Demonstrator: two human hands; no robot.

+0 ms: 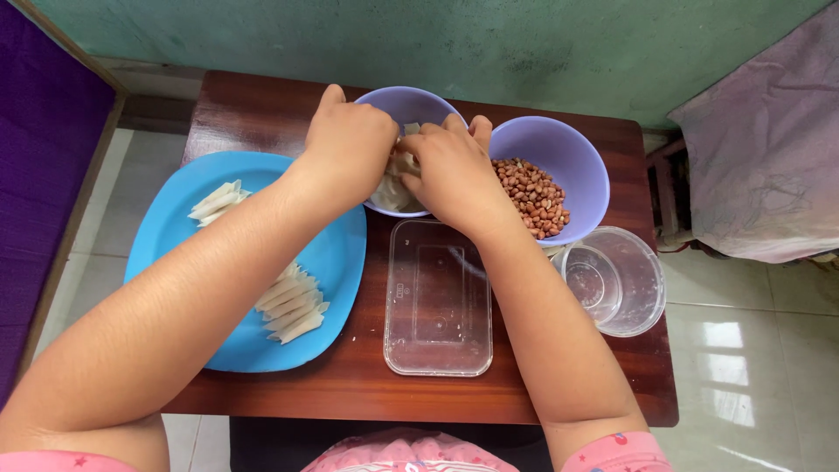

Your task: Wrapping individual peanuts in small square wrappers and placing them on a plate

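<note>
Both hands are meeting over the left bowl (pixel 411 109): the left hand (pixel 350 144) and right hand (pixel 450 170) are pinching pale pasta pieces (pixel 395 183) together, though their long axis is seemingly hidden by the fingers. Left of that bowl, pasta tubes (pixel 293 306) are lying diagonally on the blue plate (pixel 341 253). Right of it the peanut bowl (pixel 559 149) is crowding the table (pixel 262 114) edge; a clear tub (pixel 437 301) is sitting just in front.

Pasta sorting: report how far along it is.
Done: two groups of pale pasta tubes lie on the blue plate. In hand: the left hand and right hand meet over the near-side bowl, fingers on the pale pieces inside. Left: pieces remain in that bowl; the peanuts sit untouched in their own bowl, and the clear tray and round tub hold nothing visible.
</note>
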